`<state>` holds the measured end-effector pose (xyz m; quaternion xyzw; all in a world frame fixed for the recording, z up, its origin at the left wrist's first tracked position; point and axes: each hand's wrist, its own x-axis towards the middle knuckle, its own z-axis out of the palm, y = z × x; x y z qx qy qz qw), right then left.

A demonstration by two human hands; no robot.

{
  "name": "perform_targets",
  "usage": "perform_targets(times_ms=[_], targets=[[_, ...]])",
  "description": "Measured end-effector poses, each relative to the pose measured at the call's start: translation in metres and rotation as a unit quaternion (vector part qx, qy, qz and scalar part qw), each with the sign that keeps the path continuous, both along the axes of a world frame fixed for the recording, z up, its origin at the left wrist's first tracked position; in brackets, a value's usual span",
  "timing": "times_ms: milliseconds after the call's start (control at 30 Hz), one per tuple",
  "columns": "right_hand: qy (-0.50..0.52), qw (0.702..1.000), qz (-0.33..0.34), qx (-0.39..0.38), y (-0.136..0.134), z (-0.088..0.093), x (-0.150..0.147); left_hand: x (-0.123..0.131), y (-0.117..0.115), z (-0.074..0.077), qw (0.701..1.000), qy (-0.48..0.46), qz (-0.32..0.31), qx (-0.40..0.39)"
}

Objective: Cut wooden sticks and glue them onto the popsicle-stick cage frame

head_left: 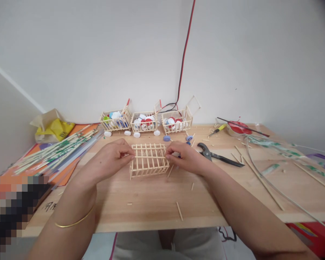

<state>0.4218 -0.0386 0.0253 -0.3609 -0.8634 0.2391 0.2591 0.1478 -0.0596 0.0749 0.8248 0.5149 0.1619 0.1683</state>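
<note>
A small cart frame of thin wooden sticks (148,168) sits on the wooden table in front of me, its slatted face turned up. Across its slats runs a wooden stick (151,156), spanning the gap between my fingertips. My left hand (112,159) is closed in a pinch at the stick's left end, beside the frame's left edge. At the right end my right hand (185,157) pinches likewise, its fingertips partly hidden. Blue wheels (189,138) lie just behind my right hand, and black-handled pliers (216,156) rest to its right.
Three stick carts (144,122) holding bottle caps stand along the wall. Bundled sticks (56,148) and a yellow bag (56,130) lie at left. At right are a red bowl (237,128), a yellow-handled tool (219,130), a pale cable (273,184) and loose sticks (179,211).
</note>
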Motion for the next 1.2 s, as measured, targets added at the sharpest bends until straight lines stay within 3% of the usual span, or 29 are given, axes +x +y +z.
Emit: perform_targets(times_ms=[267, 500, 1200], targets=[[0.005, 1.000, -0.009, -0.014, -0.0010, 0.0008, -0.0033, -0.0024, 0.0005, -0.0017, 0.999, -0.006, -0.001, -0.035], [0.009, 1.000, -0.017, -0.018, -0.0008, -0.0002, -0.0039, -0.0083, 0.0016, -0.0054, 0.998, -0.018, -0.038, -0.046], [0.004, 1.000, 0.004, -0.024, 0.0023, -0.0013, -0.0003, -0.0045, 0.0015, -0.0013, 0.999, 0.021, -0.025, -0.024]])
